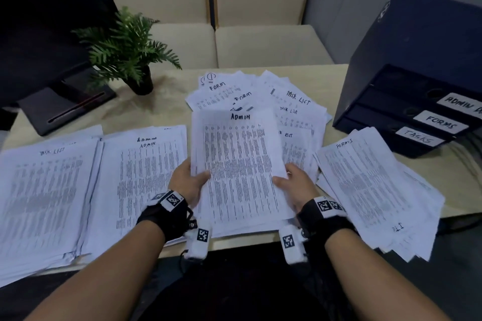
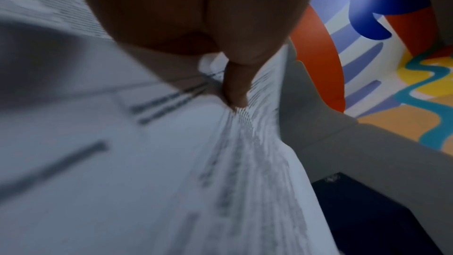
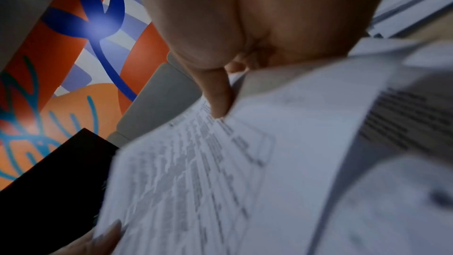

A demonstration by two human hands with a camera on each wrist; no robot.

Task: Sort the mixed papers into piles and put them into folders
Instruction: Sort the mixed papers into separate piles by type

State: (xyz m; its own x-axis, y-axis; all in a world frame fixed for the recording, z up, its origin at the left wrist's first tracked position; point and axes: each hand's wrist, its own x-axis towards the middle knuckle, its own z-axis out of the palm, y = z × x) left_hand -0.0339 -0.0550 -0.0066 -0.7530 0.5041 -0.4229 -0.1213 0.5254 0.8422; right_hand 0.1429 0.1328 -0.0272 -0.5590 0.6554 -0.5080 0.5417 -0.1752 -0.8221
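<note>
At the near edge of a desk point(image 1: 161, 112), left hand point(image 1: 189, 184) and right hand point(image 1: 296, 185) pinch an ADMIN sheaf point(image 1: 240, 164) thumbs-on-top; only the wrist views reveal a colourful mural point(image 2: 363, 7).

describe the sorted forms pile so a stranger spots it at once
Find the dark stack of binders at the table's right end. In front lies a loose pile of sheets. Its top sheet is headed FORMS, unlike the ADMIN pile and TASK LIST pile further left.

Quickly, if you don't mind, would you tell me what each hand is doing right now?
Left hand: grips the left edge of the ADMIN sheet.
Right hand: grips its right edge.
</note>
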